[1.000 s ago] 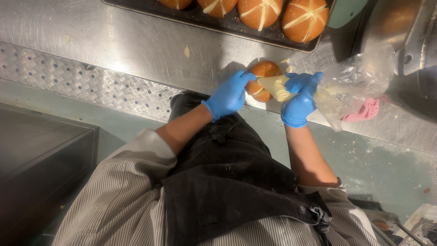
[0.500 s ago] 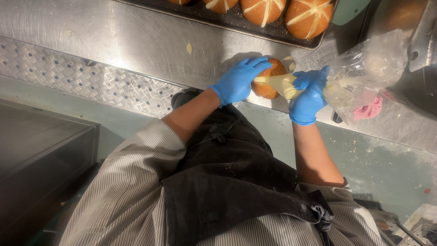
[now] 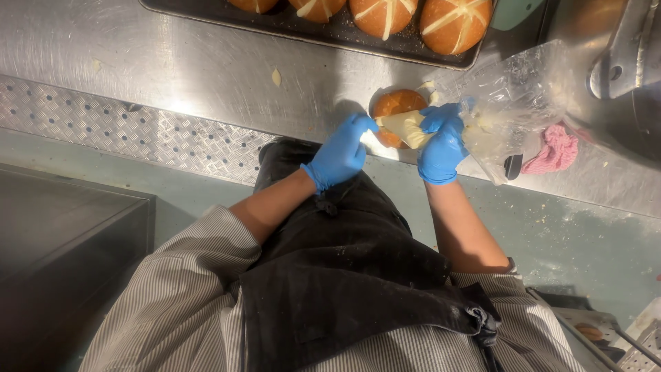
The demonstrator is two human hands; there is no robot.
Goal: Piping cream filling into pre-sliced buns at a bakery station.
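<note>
Your right hand [image 3: 441, 148] is closed around the clear piping bag [image 3: 482, 114], its cream-filled tip aimed at the bun [image 3: 394, 105] on the steel surface [image 3: 206, 69]. Your left hand [image 3: 341, 153] curls beside the tip — fingers steadying it, apparently — while the baking tray [image 3: 303, 27] of crossed buns sits just beyond.

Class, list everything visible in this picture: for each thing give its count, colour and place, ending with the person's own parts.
Bun: one, golden brown, on the counter between the hands.
Piping bag: one, clear, cream-filled, in the right hand.
Tray buns: four, brown with pale crosses, top edge.
Baking tray: one, dark, top.
Cloth: one, pink, right of the bag.
Counter: one, steel.
Apron: one, black, centre.
Left hand: blue glove, beside the bun.
Right hand: blue glove, squeezing the bag.
</note>
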